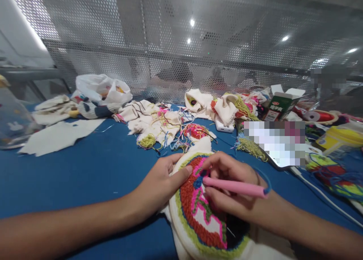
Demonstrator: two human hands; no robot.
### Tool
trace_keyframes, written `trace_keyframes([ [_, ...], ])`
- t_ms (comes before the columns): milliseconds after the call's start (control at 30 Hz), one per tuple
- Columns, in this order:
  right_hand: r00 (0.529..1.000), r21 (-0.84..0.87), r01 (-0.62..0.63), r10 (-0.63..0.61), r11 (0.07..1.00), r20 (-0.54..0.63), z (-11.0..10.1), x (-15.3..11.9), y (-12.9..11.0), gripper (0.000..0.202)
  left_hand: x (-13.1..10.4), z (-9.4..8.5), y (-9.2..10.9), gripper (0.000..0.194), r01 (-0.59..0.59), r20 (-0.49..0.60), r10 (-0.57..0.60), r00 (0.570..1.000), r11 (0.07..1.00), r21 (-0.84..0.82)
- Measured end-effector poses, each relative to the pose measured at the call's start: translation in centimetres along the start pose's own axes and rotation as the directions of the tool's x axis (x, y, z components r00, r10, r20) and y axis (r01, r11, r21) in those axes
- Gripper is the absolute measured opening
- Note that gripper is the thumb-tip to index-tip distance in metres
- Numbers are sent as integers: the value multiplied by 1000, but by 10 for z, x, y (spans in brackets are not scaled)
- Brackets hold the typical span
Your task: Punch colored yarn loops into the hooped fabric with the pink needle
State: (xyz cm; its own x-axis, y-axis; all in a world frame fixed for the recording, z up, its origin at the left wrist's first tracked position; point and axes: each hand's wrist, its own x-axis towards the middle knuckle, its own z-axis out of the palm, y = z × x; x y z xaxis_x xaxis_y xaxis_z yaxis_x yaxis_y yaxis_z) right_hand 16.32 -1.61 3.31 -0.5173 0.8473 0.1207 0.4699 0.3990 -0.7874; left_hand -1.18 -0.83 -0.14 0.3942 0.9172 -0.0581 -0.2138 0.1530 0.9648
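An embroidery hoop [175, 211] with cream cloth stretched over it is tilted up in front of me. Its yarn pattern [188, 203] has brick red, pink, green, blue and black areas inside a yellow-green border, with bare white cloth in the middle. My left hand [170, 177] grips the hoop's upper left rim, thumb on top, its other fingers hidden behind. Between the thumb and fingers of my right hand [232, 177] is a pink punch needle [238, 187], its tip against the blue patch. Blue yarn [266, 177] loops from the handle's back end.
Cloth scraps [153, 120] and tangled yarn lie across the back. A white plastic bag [102, 88] stands at the back left. To the right are a lit phone [279, 154] with a white cable [326, 195], a green box [280, 105] and a yellow tub [340, 137]. Perforated metal screens rise behind.
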Motion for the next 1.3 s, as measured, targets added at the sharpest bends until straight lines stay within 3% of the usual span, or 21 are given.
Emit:
trace_keyframes([
  [67, 996, -105, 58, -50, 993, 78, -2, 8, -1, 3, 0, -2, 0, 37, 7, 17, -7, 1000, 1000, -21],
  [267, 962, -248, 231, -182, 941, 205, -13, 16, -1, 16, -4, -1, 3, 35, -4, 77, 6, 997, 1000, -29],
  [433, 935, -313, 352, -346, 882, 76, -3, 3, 6, 18, -7, 2, 5, 35, -46, 78, 39, 996, 995, 94],
  [667, 979, -175, 186, -198, 967, -52, 2, -2, 6, 19, -8, 4, 6, 38, -56, 20, 52, 998, 971, 232],
  [1033, 998, -77, 61, -63, 995, -20, -2, -4, 3, 9, -7, 5, 6, 39, -8, 26, 3, 1000, 982, 186],
  [1167, 996, -75, 75, -79, 994, -52, 0, -5, 6, 18, -6, 5, 5, 37, -18, 12, 15, 1000, 981, 194],
  [1300, 995, 77, -29, 36, 997, -90, -2, -7, 9, 26, -6, 5, 4, 40, 11, 7, -12, 1000, 984, 178],
])
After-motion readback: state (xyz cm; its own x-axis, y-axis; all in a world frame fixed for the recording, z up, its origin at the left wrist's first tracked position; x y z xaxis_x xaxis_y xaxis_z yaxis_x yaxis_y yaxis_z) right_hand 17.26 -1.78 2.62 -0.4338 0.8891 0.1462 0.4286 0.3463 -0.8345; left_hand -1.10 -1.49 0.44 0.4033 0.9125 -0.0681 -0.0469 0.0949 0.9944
